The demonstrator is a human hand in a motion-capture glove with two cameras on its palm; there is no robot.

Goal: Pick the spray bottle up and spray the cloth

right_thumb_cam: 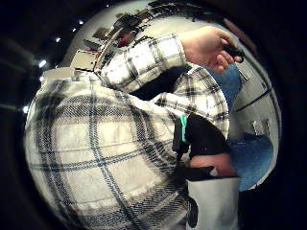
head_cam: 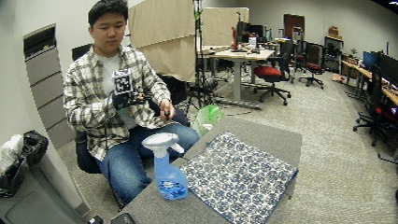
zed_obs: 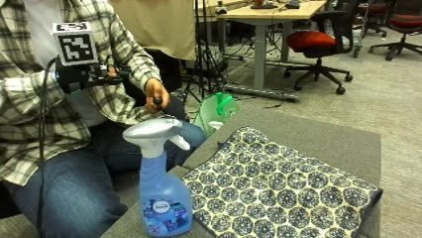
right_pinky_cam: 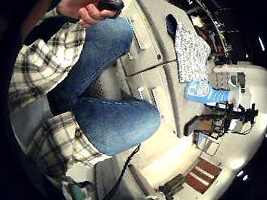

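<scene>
A blue spray bottle (zed_obs: 163, 198) (head_cam: 168, 179) (right_pinky_cam: 203, 91) with a silver-white trigger head stands upright on the grey table (zed_obs: 316, 134) near its front corner. Right beside it a blue-and-cream patterned cloth (zed_obs: 277, 193) (head_cam: 239, 179) (right_pinky_cam: 191, 53) lies flat on the table. My gloved right hand (zed_obs: 82, 77) (head_cam: 127, 99) is raised in front of the person's chest, well back from the bottle and holding nothing. The bare left hand (zed_obs: 156, 91) (right_pinky_cam: 87, 4) (right_thumb_cam: 208, 45) hangs over the knee and grips a small black object.
The person sits on a chair at the table's near side, knees against its edge. A green bag (zed_obs: 217, 111) stands on the floor by the table. Desks and office chairs (zed_obs: 316, 42) fill the room behind. A black bin bag (head_cam: 24, 149) sits beside the person.
</scene>
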